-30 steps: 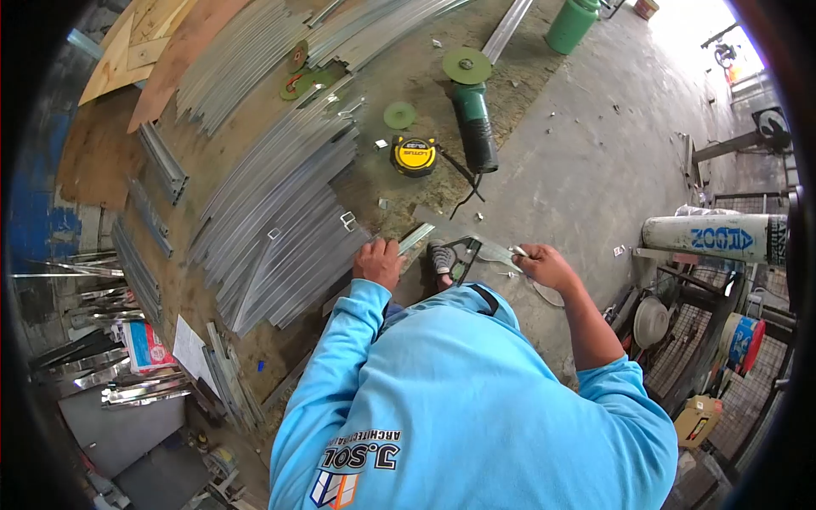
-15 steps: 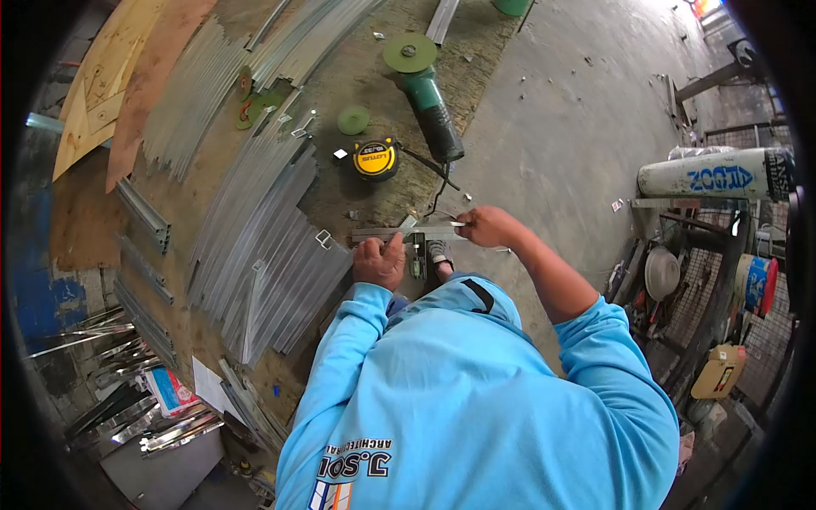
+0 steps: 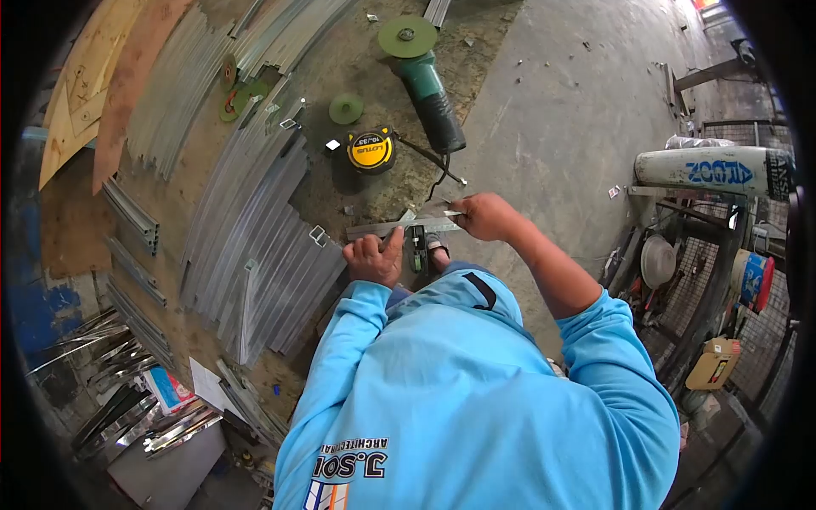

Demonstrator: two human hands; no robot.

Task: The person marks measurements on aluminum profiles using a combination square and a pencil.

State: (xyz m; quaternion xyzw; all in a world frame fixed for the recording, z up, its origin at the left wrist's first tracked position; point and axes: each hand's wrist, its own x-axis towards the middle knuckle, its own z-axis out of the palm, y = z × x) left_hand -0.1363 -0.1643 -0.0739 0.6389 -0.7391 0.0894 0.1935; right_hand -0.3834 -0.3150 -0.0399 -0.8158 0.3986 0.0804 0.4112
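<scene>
Tape measure (image 3: 371, 150), grinder (image 3: 429, 89) beyond strip (image 3: 399, 226) between both hands.

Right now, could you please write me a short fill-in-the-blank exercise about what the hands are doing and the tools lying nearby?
1. Both the left hand and the right hand grip one short metal ____.
2. The tape measure on the floor has a ____ case.
3. The disc on the angle grinder is ____.
4. The person's sleeves are light ____.

Missing words: strip; yellow; green; blue
</scene>
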